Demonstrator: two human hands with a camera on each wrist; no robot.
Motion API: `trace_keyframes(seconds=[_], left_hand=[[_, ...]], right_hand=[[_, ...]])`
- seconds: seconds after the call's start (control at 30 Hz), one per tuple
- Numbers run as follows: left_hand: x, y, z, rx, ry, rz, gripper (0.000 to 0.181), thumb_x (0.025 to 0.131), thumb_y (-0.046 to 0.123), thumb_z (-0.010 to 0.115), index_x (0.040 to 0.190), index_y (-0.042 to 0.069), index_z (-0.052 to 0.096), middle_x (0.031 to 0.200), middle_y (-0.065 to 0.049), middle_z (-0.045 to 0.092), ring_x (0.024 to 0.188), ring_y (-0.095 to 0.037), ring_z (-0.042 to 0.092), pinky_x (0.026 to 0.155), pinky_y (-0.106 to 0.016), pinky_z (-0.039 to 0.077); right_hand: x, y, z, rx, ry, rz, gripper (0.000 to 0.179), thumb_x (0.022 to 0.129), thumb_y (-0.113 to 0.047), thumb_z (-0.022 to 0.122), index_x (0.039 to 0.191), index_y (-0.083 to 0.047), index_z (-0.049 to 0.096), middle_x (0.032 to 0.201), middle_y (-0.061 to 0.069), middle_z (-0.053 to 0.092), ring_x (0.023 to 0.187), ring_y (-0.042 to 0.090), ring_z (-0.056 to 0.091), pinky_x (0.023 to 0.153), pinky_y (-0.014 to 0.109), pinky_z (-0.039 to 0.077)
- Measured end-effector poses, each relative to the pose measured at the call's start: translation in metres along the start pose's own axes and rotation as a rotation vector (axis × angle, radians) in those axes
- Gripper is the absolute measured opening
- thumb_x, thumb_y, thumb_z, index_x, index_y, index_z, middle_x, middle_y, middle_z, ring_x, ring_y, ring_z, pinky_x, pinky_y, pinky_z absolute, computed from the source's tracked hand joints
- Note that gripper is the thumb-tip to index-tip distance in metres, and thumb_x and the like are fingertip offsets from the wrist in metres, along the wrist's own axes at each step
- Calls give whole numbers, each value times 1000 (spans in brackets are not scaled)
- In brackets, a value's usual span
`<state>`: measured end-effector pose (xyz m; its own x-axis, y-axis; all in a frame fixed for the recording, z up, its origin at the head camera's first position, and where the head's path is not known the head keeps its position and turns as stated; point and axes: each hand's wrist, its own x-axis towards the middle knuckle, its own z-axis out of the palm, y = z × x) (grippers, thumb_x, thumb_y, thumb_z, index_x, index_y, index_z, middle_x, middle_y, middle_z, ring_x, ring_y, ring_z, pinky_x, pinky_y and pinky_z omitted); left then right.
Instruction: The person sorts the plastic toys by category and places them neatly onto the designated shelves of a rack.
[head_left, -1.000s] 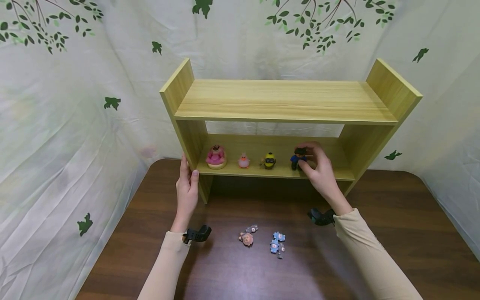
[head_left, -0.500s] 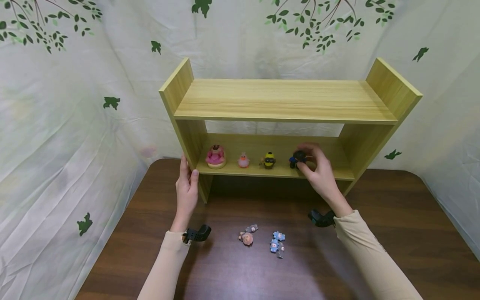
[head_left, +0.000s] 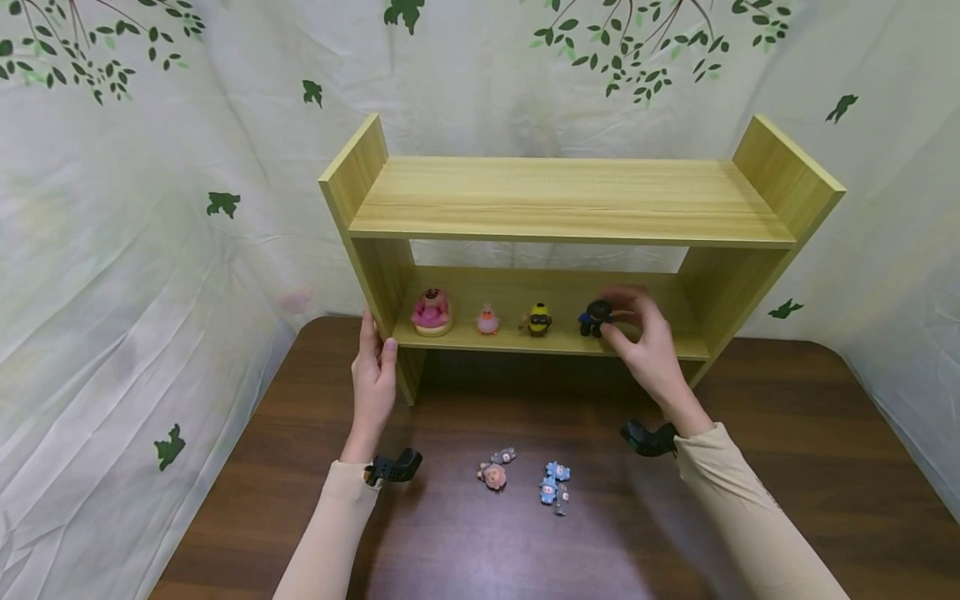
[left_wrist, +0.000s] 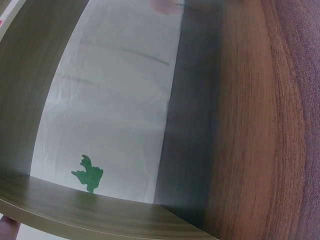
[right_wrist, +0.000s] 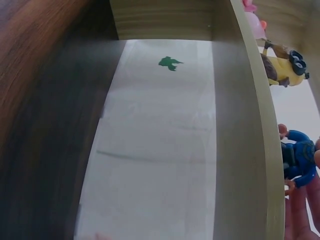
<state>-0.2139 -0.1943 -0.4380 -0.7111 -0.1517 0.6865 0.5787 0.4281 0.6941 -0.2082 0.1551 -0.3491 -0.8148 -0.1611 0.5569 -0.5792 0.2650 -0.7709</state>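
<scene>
At the lower shelf's right part, a small dark-haired toy figure (head_left: 594, 318) in blue stands upright. My right hand (head_left: 647, 342) curls its thumb and fingers around it from the right; in the right wrist view the blue figure (right_wrist: 299, 157) has fingertips at its head. Left of it, spaced in a row, stand a black-and-yellow goggled figure (head_left: 538, 321), a pale pink duck-like figure (head_left: 487, 320) and a pink bear (head_left: 431, 313) on a round base. My left hand (head_left: 373, 387) rests with straight fingers along the outside of the wooden shelf's (head_left: 570, 198) left panel, thumb at its front edge.
On the brown table (head_left: 465, 550) in front lie a peach-coloured trinket (head_left: 492, 477) with a small grey one (head_left: 503, 456), and a cluster of light blue trinkets (head_left: 550, 490) to their right. A white leaf-printed cloth (head_left: 480, 92) hangs behind the shelf.
The dark-haired figure has tilted from leaning back to upright on the shelf. My right hand has shifted slightly right, its thumb drawn back a little. My left hand stays put.
</scene>
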Motion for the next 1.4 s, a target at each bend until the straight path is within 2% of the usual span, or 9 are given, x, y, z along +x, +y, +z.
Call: trace_keyframes(seconds=[0.17,0.3,0.47,0.57,0.67,0.83,1.03,1.27,1.4], left_hand=[[0,0,1,5,-2,-14,62,98,-2,47,154,13,22,138,-20,48,115,-25,51,90,-19,38],[0,-4,2,22,1,-24,63,97,-6,47,153,9,22,138,-20,49,113,-24,52,89,-19,38],[2,17,0,37,-3,-14,60,97,-8,46,151,1,22,134,-26,49,110,-29,52,88,-22,39],[3,32,-2,46,-7,-18,59,97,-6,45,151,0,21,135,-28,48,109,-31,52,87,-23,39],[2,35,-2,49,-8,-22,58,97,-6,45,150,-1,21,136,-28,46,110,-33,52,88,-22,38],[3,33,-2,38,-14,-25,58,98,-6,45,150,-3,20,139,-27,44,112,-34,51,89,-19,37],[2,33,-2,37,-17,-35,57,98,-6,45,150,-3,20,139,-27,44,113,-33,50,89,-21,38],[2,34,-3,44,-15,-49,56,98,-6,45,149,-4,22,140,-25,44,117,-29,49,92,-24,38],[3,34,-2,42,-9,-37,57,97,-7,45,149,-3,22,138,-27,45,111,-30,50,88,-22,38]], right_hand=[[-5,1,-4,31,23,19,43,86,16,59,126,14,46,119,26,54,107,22,52,91,42,41],[-10,0,-6,40,45,10,41,85,17,58,124,15,46,117,28,54,107,29,51,89,35,41],[-16,4,-8,70,66,-33,38,83,21,56,120,17,47,116,32,52,106,28,52,87,34,41],[-20,14,-10,91,79,-59,38,82,23,57,119,16,48,115,30,53,107,23,53,87,32,42],[-24,22,-11,106,88,-82,39,82,23,57,119,15,49,115,24,55,107,19,53,87,30,42],[-31,23,-11,117,88,-99,37,83,21,56,119,13,49,115,17,57,107,17,54,86,27,42],[-42,22,-3,135,66,-105,34,84,20,55,117,12,51,112,18,58,101,21,56,84,25,44],[-60,28,15,161,8,-82,36,84,22,54,117,10,52,112,23,57,98,23,55,83,24,45],[-73,33,28,188,-29,-60,38,83,23,54,118,9,53,111,24,57,97,27,55,82,24,45]])
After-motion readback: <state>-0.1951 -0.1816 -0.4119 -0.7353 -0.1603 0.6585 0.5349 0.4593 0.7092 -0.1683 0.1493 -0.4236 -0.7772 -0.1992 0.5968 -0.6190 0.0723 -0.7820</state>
